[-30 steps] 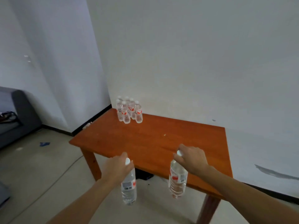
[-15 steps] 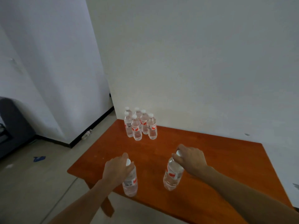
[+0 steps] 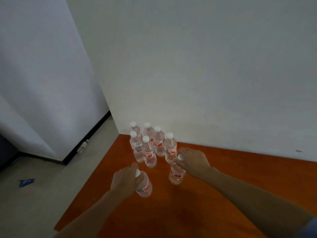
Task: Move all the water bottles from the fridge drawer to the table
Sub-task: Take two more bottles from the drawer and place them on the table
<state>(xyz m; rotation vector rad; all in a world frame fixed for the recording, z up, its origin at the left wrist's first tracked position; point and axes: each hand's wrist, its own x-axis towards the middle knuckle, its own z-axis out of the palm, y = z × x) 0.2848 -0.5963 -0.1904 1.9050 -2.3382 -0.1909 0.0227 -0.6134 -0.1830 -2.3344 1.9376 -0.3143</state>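
Grips left bottle (image 3: 145, 186) by the cap end in left hand (image 3: 126, 182), right bottle (image 3: 176, 174) likewise in right hand (image 3: 192, 161), fingers curled round each. Holds both near upright, low over the worktop (image 3: 171, 213), probably to stand them beside the six bottles (image 3: 151, 148).

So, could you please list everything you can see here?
Table: one, orange-brown, against the wall.
Standing bottles: six, clear with white caps and red labels, clustered at the table's far left corner.
Left bottle: one, same kind, over the table, near the cluster.
Right bottle: one, same kind, beside the cluster.
Clear item: one, perhaps a bottle, on the floor by the black skirting.
Scrap: one, blue, on the floor at left.
Furniture: one, dark, cut off at the left edge.
Left hand: fingers grip the left bottle's top.
Right hand: fingers grip the right bottle's top.
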